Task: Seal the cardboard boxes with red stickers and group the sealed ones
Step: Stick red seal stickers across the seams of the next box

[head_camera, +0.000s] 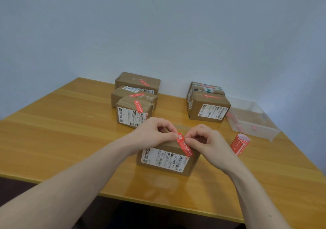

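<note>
A cardboard box (165, 160) with a white shipping label stands in front of me on the wooden table (53, 122). A red sticker (184, 144) runs over its top front edge. My left hand (155, 133) pinches the sticker's upper end with thumb and fingers. My right hand (206, 140) pinches the strip at its middle from the right. Behind, at centre, three boxes (135, 96) with red stickers stand close together. Two more stickered boxes (208, 105) stand at the back right. A roll of red stickers (240, 144) lies right of my right hand.
A clear plastic tray (250, 119) with a few red scraps sits at the table's right edge. A pale wall rises right behind the boxes. The table's front edge runs below my forearms.
</note>
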